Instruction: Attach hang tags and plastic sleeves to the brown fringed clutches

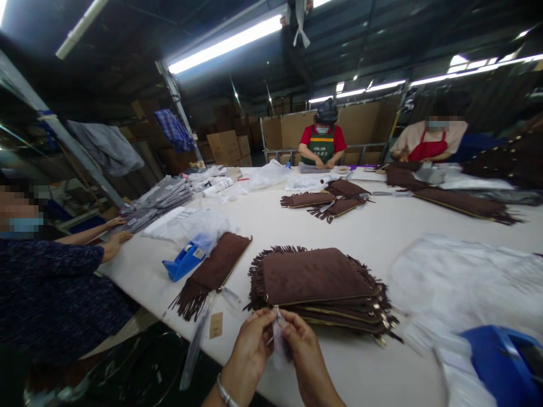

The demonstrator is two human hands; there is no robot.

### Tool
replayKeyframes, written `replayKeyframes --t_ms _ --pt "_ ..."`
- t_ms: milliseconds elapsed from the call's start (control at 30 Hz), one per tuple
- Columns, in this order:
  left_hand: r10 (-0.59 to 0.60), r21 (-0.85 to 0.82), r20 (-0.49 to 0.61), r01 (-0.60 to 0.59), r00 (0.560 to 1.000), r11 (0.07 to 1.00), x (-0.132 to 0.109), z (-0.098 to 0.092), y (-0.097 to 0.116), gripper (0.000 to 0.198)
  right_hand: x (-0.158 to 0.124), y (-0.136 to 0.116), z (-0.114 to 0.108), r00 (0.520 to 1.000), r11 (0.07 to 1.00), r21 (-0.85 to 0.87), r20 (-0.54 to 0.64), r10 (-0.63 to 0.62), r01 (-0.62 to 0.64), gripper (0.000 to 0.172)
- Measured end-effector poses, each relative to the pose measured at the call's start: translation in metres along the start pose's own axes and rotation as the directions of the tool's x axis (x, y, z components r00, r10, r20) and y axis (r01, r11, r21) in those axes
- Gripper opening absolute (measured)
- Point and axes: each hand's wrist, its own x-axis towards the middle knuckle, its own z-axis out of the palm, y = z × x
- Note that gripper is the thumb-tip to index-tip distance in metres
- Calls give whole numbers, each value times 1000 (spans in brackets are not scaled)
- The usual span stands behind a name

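A stack of dark brown fringed zip pouches (309, 277) lies on the white table in front of me. At its near left corner my left hand (252, 339) and my right hand (299, 336) meet, fingers pinched together around a zipper pull. A strip of clear plastic (280, 345) hangs between them, its upper end gripped by both hands. To the left lies a single brown fringed pouch (220, 263), a plastic strip at its zipper end. Beside that sits a small brown card tag (216, 325).
A blue tape dispenser (184, 261) stands left, another blue object (500, 364) at right front. Clear plastic bags (462, 277) spread on the right. More brown pouches (335, 200) lie farther back. Co-workers stand at the left (55, 282) and across the table (322, 141).
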Motion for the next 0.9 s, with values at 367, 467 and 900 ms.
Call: replayKeyframes --t_ms 367,467,900 --pt "585 430 -137 -484 800 762 0 15 -11 26 6 9 -3 999 998 -55 -40 -17 15 39" --pt "537 366 -97 -472 838 802 -6 10 -14 33 5 7 -4 999 998 -54 -31 -14 13 38" --pt "30 -87 145 -17 989 996 -20 0 -18 26 1 -3 -7 990 991 43 -61 127 -125 35"
